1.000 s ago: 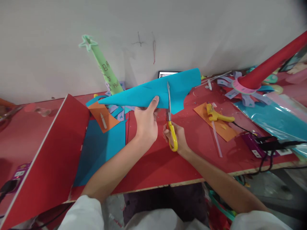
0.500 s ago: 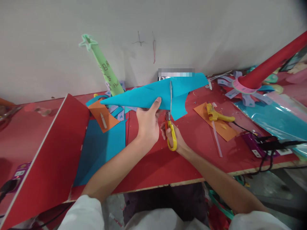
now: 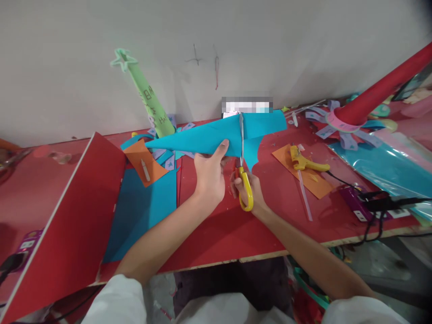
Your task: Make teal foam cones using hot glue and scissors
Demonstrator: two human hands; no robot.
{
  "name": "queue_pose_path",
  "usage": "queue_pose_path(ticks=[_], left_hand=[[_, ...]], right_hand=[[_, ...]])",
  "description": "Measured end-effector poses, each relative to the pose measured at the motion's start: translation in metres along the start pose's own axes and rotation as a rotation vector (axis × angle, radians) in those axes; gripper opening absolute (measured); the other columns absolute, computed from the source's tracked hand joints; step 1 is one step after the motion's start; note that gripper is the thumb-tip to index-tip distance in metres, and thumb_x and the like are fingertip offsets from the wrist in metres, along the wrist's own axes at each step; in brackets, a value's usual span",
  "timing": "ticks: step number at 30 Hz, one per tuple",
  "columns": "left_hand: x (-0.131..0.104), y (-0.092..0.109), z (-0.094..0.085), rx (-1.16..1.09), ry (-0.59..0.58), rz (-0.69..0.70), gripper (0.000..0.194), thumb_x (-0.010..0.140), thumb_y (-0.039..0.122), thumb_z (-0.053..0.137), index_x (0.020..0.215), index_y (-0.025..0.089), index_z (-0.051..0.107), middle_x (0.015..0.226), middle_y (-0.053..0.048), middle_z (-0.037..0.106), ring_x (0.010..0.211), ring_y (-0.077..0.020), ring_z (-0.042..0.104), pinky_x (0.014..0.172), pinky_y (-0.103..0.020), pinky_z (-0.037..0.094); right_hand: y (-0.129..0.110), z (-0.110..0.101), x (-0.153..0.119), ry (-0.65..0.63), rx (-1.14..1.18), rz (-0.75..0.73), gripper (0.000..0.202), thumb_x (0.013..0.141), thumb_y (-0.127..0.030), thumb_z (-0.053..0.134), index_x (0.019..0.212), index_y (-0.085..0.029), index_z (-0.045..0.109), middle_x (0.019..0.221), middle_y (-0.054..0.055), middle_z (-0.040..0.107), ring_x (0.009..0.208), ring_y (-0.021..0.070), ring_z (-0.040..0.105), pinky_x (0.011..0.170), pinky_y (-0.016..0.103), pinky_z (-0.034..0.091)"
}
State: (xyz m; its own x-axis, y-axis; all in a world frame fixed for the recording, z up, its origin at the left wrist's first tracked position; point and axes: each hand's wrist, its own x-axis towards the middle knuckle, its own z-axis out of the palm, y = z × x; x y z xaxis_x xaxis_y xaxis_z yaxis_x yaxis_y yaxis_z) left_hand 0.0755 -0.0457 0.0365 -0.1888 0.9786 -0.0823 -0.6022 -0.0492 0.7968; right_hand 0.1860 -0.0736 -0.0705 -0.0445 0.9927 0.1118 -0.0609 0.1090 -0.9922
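A rolled cone of blue paper [image 3: 202,136] points left above the table, its wide ragged end toward the right. My left hand [image 3: 212,173] grips the cone from below, thumb pressed on its near face. In my right hand [image 3: 254,191] are scissors [image 3: 247,191] with yellow and red handles. The scissors' blades stand nearly upright across the cone, just right of my left thumb. To the right of the blades a flap of the blue paper [image 3: 265,123] spreads out, with another piece hanging beneath it. My left fingers behind the cone are mostly hidden.
A green paper cone [image 3: 148,96] with a star top stands at the back left. Orange paper [image 3: 150,168] and a blue sheet [image 3: 140,216] lie beside a red divider [image 3: 77,211]. Right are a yellow glue gun [image 3: 307,164], a purple power strip [image 3: 354,202] and a red cone [image 3: 374,96].
The scissors and my right hand have shifted slightly right and the blades have closed further over the paper. The flap on the right has dropped a little; my left hand moved slightly right.
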Motion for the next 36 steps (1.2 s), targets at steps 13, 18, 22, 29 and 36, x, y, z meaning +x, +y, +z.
queue_pose_path(ticks=[13, 18, 22, 29, 36], left_hand=[[0.004, 0.001, 0.000, -0.034, -0.003, -0.006, 0.049, 0.064, 0.035, 0.101, 0.093, 0.022, 0.063, 0.099, -0.002, 0.076, 0.101, -0.0222, 0.075, 0.097, -0.040, 0.060], [0.021, 0.011, -0.006, -0.001, -0.053, -0.044, 0.052, 0.066, 0.037, 0.101, 0.095, 0.023, 0.060, 0.094, -0.001, 0.074, 0.097, -0.0218, 0.075, 0.087, -0.036, 0.060], [0.041, 0.018, -0.015, -0.013, -0.145, -0.034, 0.056, 0.062, 0.035, 0.102, 0.096, 0.025, 0.059, 0.096, -0.001, 0.074, 0.097, -0.0223, 0.075, 0.087, -0.035, 0.060], [0.067, 0.025, -0.032, 0.068, -0.114, 0.012, 0.055, 0.061, 0.032, 0.104, 0.091, 0.026, 0.058, 0.090, -0.001, 0.073, 0.095, -0.0214, 0.074, 0.081, -0.032, 0.058], [0.077, 0.023, -0.038, 0.044, -0.134, 0.025, 0.064, 0.060, 0.038, 0.104, 0.109, 0.030, 0.064, 0.116, -0.005, 0.078, 0.121, -0.0283, 0.071, 0.100, -0.043, 0.058]], right_hand=[[-0.020, 0.006, 0.000, 0.072, 0.021, 0.030, 0.069, 0.078, -0.091, 0.067, 0.071, -0.024, 0.050, 0.046, -0.005, 0.049, 0.034, 0.0096, 0.045, 0.033, 0.023, 0.035], [-0.018, 0.005, 0.003, 0.095, 0.103, 0.058, 0.074, 0.075, -0.096, 0.063, 0.072, -0.023, 0.051, 0.046, -0.008, 0.043, 0.033, 0.0083, 0.041, 0.032, 0.022, 0.034], [-0.014, 0.003, 0.004, 0.107, 0.164, 0.065, 0.073, 0.073, -0.094, 0.067, 0.073, -0.023, 0.053, 0.047, -0.008, 0.042, 0.033, 0.0077, 0.039, 0.031, 0.022, 0.032], [-0.011, 0.002, 0.003, 0.062, 0.117, 0.022, 0.069, 0.080, -0.090, 0.066, 0.073, -0.023, 0.052, 0.047, -0.009, 0.042, 0.034, 0.0072, 0.040, 0.034, 0.022, 0.034], [-0.008, 0.004, 0.003, 0.052, 0.095, 0.036, 0.067, 0.082, -0.085, 0.069, 0.069, -0.023, 0.048, 0.046, -0.009, 0.042, 0.033, 0.0063, 0.038, 0.033, 0.021, 0.031]])
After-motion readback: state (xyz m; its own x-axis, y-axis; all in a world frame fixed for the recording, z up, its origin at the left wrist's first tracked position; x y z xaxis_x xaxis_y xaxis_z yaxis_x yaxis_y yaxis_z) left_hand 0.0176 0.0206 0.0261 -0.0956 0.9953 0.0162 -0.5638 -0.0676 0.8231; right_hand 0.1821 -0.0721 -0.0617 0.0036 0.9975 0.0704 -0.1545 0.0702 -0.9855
